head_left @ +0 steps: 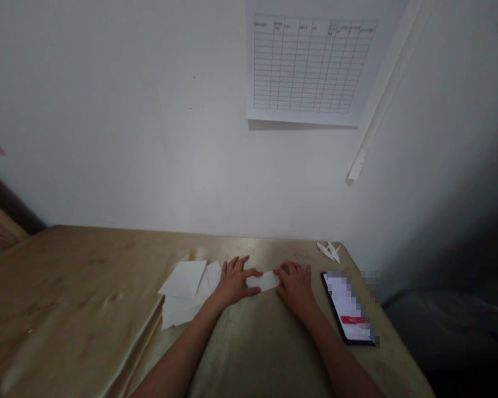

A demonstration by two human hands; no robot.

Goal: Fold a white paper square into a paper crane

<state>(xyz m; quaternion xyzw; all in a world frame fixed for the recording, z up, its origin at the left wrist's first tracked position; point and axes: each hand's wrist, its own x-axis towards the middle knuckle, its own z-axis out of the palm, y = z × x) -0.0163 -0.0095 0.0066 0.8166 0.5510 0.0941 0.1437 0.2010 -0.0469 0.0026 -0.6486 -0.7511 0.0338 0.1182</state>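
A small white piece of folded paper (268,281) lies between my hands, low over or on the table. At its left end, the thumb and index finger of my left hand (234,282) hold it by the edges, while the other fingers are spread. My right hand (295,286) grips the right end, its fingers bent and partly hiding the paper. Left of my left hand lie several loose sheets of white paper (185,279), overlapping one another. Whether the small piece touches the table along its whole length I cannot tell.
A phone (348,309) with a lit, partly blurred screen lies right of my right hand. Behind it, a folded white paper shape (328,251) sits near the table's corner. The table cover (91,287) has a raised crease at left. A printed chart (307,66) hangs on the wall.
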